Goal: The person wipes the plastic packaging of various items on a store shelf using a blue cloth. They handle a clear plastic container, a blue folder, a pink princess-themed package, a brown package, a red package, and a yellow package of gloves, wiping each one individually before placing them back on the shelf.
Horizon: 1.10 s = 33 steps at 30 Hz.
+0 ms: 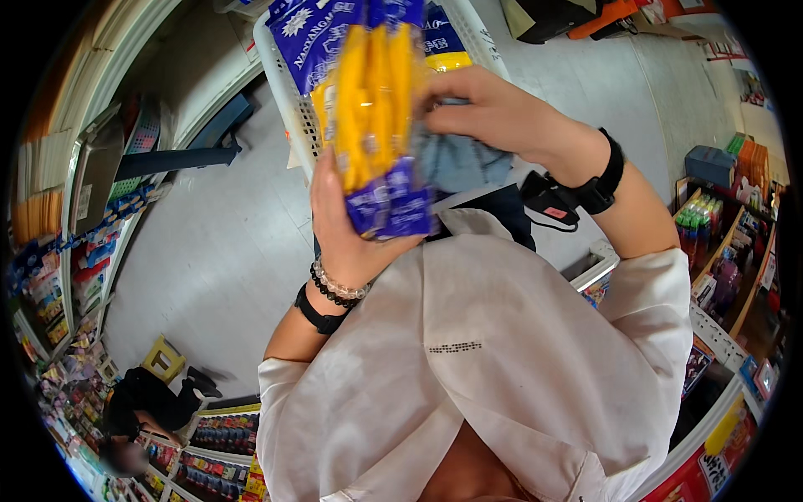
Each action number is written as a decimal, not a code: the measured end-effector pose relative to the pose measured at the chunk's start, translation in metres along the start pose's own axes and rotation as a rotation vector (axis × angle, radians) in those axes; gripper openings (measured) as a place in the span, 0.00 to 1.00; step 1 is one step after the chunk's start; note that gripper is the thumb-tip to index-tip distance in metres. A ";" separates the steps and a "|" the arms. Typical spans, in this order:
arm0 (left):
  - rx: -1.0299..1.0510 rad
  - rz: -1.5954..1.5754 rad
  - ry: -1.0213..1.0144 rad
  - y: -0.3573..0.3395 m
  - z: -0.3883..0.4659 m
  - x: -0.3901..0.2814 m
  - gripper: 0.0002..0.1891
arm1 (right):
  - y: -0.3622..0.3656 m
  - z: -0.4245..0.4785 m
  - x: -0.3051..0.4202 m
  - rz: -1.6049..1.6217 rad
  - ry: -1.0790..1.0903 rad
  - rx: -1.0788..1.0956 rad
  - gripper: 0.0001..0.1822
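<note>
My left hand grips the lower end of a clear-and-blue plastic pack of yellow gloves, held up over a white plastic basket. The pack is blurred. At its right edge is my right hand, with fingers bent; its fingertips are partly lost against the pack, so I cannot tell whether they grip it. Behind, another blue-and-yellow pack leans at the basket's left side, and a further one shows at the right. Crumpled blue-grey material lies below my right hand.
A black device with a cable hangs by my right wrist. Stocked shelves line the left. A person in dark clothes is low beside a yellow stool at lower left. Goods in wooden compartments stand at right.
</note>
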<state>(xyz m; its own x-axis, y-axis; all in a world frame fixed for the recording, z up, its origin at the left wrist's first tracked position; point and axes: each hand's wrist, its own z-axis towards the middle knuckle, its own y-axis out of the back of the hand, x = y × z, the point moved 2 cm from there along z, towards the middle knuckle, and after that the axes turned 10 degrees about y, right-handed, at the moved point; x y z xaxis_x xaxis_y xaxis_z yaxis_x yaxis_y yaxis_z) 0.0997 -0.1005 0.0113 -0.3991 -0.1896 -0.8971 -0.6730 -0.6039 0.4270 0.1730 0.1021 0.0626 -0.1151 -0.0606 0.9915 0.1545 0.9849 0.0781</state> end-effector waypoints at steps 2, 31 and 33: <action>-0.096 -0.314 0.109 -0.006 -0.011 0.009 0.57 | -0.021 0.015 0.020 0.066 0.149 -0.047 0.10; -0.678 -0.350 0.271 0.044 -0.015 0.025 0.19 | -0.050 0.037 -0.040 -0.729 0.412 0.688 0.17; -0.656 -0.239 0.236 0.043 -0.019 0.027 0.19 | -0.049 0.022 -0.038 -0.772 0.470 0.633 0.16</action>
<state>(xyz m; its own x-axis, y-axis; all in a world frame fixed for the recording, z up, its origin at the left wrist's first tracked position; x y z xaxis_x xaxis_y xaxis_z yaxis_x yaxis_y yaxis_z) 0.0718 -0.1460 0.0034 -0.0940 -0.1117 -0.9893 -0.1842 -0.9746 0.1275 0.1481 0.0592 0.0192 0.4411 -0.6187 0.6501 -0.3442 0.5523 0.7592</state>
